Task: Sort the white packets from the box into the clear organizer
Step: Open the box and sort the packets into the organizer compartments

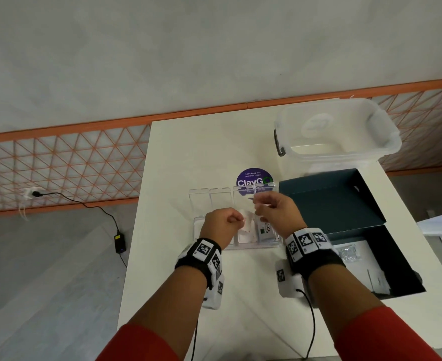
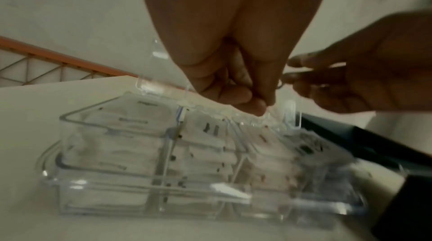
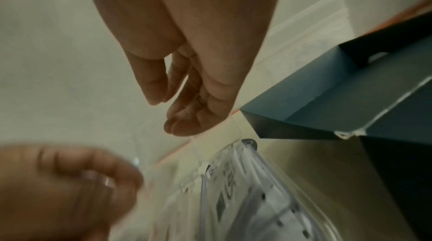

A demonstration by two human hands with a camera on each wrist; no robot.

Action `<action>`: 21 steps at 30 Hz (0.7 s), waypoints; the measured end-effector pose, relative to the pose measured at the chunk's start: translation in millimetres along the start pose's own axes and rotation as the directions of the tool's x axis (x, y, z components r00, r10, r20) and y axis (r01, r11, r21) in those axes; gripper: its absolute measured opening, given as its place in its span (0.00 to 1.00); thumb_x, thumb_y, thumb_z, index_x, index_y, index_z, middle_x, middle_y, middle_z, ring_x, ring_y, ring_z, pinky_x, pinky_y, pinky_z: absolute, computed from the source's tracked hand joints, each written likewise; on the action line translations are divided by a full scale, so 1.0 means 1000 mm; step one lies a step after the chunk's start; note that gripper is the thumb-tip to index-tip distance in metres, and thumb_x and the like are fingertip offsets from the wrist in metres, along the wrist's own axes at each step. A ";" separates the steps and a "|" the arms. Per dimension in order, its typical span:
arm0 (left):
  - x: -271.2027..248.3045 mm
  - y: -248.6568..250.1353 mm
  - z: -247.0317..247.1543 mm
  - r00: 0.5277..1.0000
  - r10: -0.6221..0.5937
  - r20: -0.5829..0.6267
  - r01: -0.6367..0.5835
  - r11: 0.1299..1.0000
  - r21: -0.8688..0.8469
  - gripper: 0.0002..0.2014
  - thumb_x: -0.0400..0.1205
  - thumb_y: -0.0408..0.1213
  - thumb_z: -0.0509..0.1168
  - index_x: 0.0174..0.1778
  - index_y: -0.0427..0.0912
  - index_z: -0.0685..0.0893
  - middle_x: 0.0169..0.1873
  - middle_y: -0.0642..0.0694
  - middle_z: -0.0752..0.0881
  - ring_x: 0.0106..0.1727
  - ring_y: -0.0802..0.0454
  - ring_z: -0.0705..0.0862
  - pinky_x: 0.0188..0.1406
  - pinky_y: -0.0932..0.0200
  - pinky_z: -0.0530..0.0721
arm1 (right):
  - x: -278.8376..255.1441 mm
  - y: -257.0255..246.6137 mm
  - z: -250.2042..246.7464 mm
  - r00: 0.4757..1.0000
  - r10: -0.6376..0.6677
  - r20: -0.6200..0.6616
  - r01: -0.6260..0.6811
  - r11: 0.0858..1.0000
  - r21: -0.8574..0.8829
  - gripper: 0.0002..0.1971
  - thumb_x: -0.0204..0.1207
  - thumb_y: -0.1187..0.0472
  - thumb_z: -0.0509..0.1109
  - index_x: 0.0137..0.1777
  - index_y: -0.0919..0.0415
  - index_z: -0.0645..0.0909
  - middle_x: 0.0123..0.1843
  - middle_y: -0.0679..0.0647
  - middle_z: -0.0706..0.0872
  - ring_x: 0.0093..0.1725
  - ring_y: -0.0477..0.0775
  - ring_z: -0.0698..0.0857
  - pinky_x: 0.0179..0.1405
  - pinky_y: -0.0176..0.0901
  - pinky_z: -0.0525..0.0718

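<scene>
The clear organizer [image 1: 240, 247] stands mid-table with its lids up; white packets fill its compartments [image 2: 131, 145]. My left hand [image 1: 237, 219] hovers over the third compartment, fingers curled tight, thumb and forefinger pinching the edge of an upright white packet [image 1: 247, 222]. My right hand [image 1: 259, 204] is just right of it and pinches the edge of a clear lid [image 1: 253, 189]; the left wrist view shows a thin pale strip between its thumb and fingers. The dark box [image 1: 402, 261] lies open at the right with more packets [image 1: 368, 267] inside.
A clear plastic tub [image 1: 337, 131] sits at the table's far right corner. A purple round sticker [image 1: 251, 178] lies behind the organizer. The box's flap [image 1: 329, 201] lies flat toward the tub. A power adapter [image 1: 119, 242] and cable lie on the floor to the left.
</scene>
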State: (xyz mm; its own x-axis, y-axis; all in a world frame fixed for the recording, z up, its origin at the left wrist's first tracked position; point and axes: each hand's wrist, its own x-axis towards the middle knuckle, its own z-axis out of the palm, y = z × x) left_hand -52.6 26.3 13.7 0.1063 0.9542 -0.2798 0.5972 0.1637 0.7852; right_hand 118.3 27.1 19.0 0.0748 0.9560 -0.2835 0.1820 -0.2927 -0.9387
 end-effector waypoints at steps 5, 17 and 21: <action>0.003 -0.010 0.017 0.993 0.056 0.101 -0.079 0.965 0.249 0.11 0.79 0.35 0.70 0.57 0.41 0.89 0.48 0.40 0.90 0.51 0.45 0.86 0.56 0.58 0.81 | 0.001 -0.010 -0.041 0.992 0.054 -0.111 -0.028 0.974 0.226 0.06 0.79 0.69 0.72 0.46 0.58 0.88 0.44 0.55 0.92 0.42 0.54 0.89 0.46 0.46 0.90; -0.008 0.030 0.041 0.872 0.467 0.150 -0.489 0.807 0.331 0.12 0.77 0.40 0.69 0.56 0.46 0.85 0.46 0.53 0.77 0.46 0.51 0.81 0.40 0.64 0.75 | -0.014 -0.007 -0.157 0.990 0.139 0.032 -0.141 0.989 0.055 0.07 0.79 0.69 0.71 0.42 0.61 0.88 0.43 0.58 0.93 0.46 0.59 0.91 0.43 0.43 0.89; -0.007 0.052 0.085 0.829 0.439 0.347 -0.552 0.743 0.379 0.34 0.70 0.55 0.75 0.72 0.54 0.75 0.62 0.50 0.75 0.59 0.51 0.77 0.59 0.55 0.78 | -0.014 0.006 -0.164 0.907 0.298 0.297 -0.130 0.870 -0.475 0.12 0.73 0.70 0.75 0.36 0.51 0.93 0.41 0.48 0.94 0.43 0.45 0.91 0.49 0.39 0.85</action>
State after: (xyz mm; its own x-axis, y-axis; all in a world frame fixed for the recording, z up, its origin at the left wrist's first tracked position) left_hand 45.1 6.5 9.2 0.6261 0.7758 -0.0784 0.6862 -0.5003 0.5281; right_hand 279.5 9.1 49.4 -0.1694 0.7856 -0.5951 0.6145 -0.3879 -0.6869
